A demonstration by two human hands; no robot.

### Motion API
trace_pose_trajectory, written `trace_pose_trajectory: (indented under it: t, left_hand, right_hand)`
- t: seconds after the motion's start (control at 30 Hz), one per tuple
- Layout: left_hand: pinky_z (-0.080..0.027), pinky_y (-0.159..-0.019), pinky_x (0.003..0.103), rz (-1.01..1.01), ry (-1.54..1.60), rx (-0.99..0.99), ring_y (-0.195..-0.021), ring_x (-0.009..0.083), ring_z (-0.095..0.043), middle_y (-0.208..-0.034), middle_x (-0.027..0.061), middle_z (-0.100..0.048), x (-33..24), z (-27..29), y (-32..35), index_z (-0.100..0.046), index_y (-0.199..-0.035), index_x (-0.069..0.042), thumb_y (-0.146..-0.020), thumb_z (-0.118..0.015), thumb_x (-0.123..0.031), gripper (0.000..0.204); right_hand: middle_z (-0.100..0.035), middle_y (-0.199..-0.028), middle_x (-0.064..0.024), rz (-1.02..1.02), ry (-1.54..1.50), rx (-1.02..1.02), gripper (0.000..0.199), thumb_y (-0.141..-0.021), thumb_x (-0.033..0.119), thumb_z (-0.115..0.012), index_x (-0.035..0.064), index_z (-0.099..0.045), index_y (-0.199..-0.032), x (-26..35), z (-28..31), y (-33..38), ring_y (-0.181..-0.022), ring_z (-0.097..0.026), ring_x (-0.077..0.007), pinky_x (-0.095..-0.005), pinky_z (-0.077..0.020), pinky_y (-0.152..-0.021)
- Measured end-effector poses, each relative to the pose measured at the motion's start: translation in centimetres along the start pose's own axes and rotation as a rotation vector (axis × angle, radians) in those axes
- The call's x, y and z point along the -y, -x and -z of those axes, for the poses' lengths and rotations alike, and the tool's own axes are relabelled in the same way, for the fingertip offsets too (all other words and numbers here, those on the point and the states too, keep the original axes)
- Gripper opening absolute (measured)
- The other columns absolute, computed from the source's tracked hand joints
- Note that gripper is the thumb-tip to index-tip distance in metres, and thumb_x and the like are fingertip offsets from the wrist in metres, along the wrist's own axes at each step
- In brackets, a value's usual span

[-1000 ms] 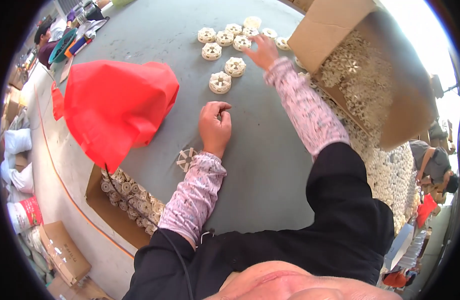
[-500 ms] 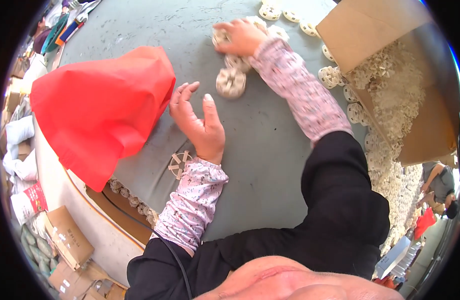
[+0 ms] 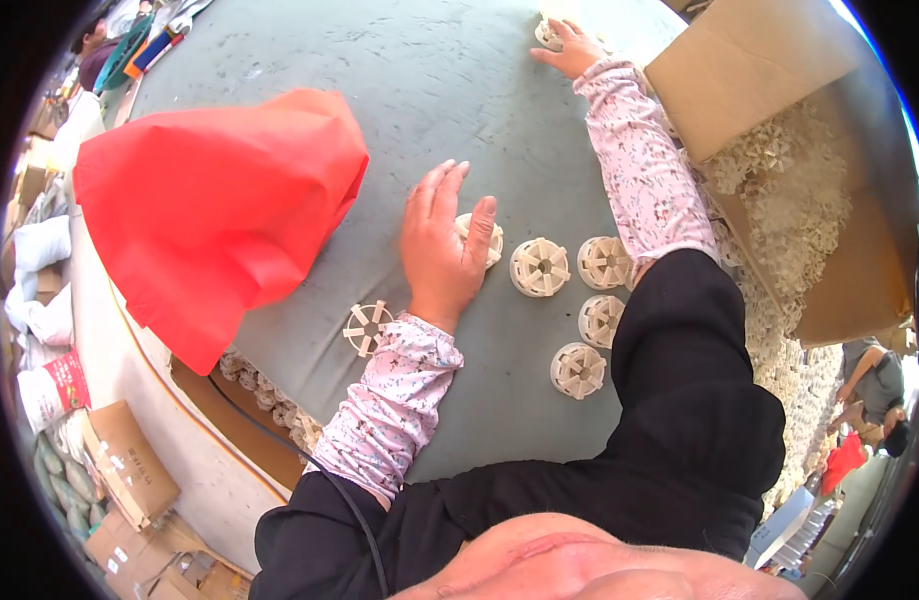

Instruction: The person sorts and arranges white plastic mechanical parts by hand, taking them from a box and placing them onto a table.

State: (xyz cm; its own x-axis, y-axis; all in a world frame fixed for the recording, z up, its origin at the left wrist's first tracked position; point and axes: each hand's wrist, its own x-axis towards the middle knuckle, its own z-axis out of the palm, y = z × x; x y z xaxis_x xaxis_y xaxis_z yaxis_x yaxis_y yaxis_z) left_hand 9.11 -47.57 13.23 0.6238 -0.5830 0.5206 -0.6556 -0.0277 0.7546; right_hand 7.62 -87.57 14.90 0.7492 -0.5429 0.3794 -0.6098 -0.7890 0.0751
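Observation:
My left hand rests over the grey table, fingers stretched and thumb apart. A round cream plastic piece with spokes lies against it, partly hidden behind the thumb. At the far right my right hand reaches out, its spread fingers around another cream plastic piece. Between my arms sit several more: one spoked piece, another by my right sleeve, one below it and one nearest me. A thin spoked ring lies beside my left sleeve.
A red cloth covers something at the left of the table. On the right, an open cardboard box holds many small cream parts, with a heap below. A dark cable runs by my left arm. Other people are at the sides.
Several cream pieces now lie closer to me, between my arms. My right hand has moved farther out to the right. The left hand has shifted right, beside a piece.

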Motion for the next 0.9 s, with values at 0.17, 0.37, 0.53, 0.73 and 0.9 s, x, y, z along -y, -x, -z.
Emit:
trace_pose_trajectory:
  t: [0.17,0.37,0.53,0.73,0.9]
  left_hand:
    - [-0.046,-0.102,0.045,0.102,0.022,-0.103,-0.121,0.0374,-0.058,-0.132,0.0207,-0.061,1.7,3.1,0.0,-0.064,-0.125,0.001,-0.103,-0.062,-0.039,0.046]
    - [-0.047,-0.096,0.042,0.211,0.192,-0.164,-0.117,0.0332,-0.058,-0.128,0.0191,-0.061,2.0,2.4,-0.1,-0.065,-0.121,0.001,-0.103,-0.062,-0.038,0.043]
    - [-0.047,-0.096,0.041,0.204,0.229,-0.165,-0.119,0.032,-0.057,-0.128,0.0178,-0.06,1.4,1.9,0.3,-0.065,-0.12,-0.001,-0.103,-0.062,-0.037,0.04]
    - [-0.044,-0.1,0.042,0.212,0.28,-0.128,-0.119,0.0324,-0.055,-0.127,0.0172,-0.06,-0.2,0.2,-0.4,-0.065,-0.119,-0.001,-0.103,-0.061,-0.035,0.038]
    - [-0.043,-0.099,0.042,0.162,0.141,-0.195,-0.114,0.0323,-0.056,-0.126,0.0163,-0.06,2.5,2.6,0.3,-0.067,-0.116,-0.003,-0.103,-0.062,-0.034,0.035]
  right_hand:
    - [-0.037,-0.164,-0.0154,-0.023,-0.072,0.623,0.089,-0.091,0.07,-0.06,0.0119,-0.042,-0.157,9.9,10.1,2.9,-0.145,-0.047,-0.0303,-0.042,-0.0413,-0.117]
    - [-0.068,-0.131,-0.0205,-0.079,-0.399,0.406,0.047,-0.095,0.043,-0.064,0.0128,-0.07,-0.13,6.2,7.3,-1.5,-0.113,-0.067,-0.0355,-0.0434,-0.0503,-0.104]
    - [-0.063,-0.136,-0.0196,-0.131,-0.845,0.04,0.056,-0.097,0.046,-0.063,0.0084,-0.06,-0.138,-2.1,-6.1,-8.3,-0.126,-0.059,-0.0318,-0.0414,-0.0453,-0.11]
    - [-0.061,-0.138,-0.0199,0.591,-0.318,-0.164,0.051,-0.102,0.044,-0.057,0.0081,-0.058,-0.139,-3.3,-10.2,-8.2,-0.131,-0.056,-0.0344,-0.043,-0.0432,-0.113]
    - [-0.059,-0.145,-0.0188,-0.324,0.122,-0.269,0.063,-0.102,0.054,-0.052,0.0053,-0.056,-0.142,3.9,-3.5,-1.2,-0.14,-0.048,-0.0371,-0.0491,-0.0354,-0.119]
